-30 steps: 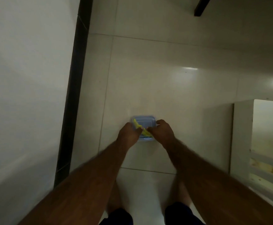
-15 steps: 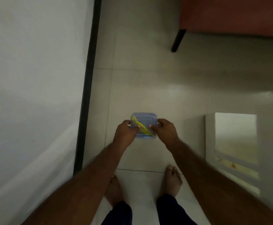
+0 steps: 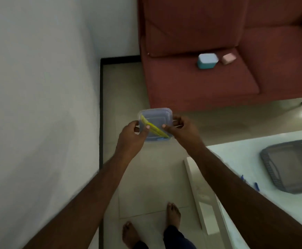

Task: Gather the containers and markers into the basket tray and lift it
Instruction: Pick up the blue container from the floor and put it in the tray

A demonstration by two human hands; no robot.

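While both hands (image 3: 155,131) grip the clear container (image 3: 155,124) by opposite edges, it looks light, stiff, and slick; hold its rims.

A lidded box (image 3: 155,123) sits between the left hand (image 3: 132,135) and right hand (image 3: 180,131), above the floor (image 3: 146,177), with a strip (image 3: 153,129) lying slantwise inside it. Behind it stands a sofa (image 3: 200,83) with two containers (image 3: 207,61) side by side on its seat. To the right, a tray (image 3: 288,169) lies on a table (image 3: 236,159), with markers (image 3: 256,186) left of it; a wall (image 3: 38,105) runs along the left.
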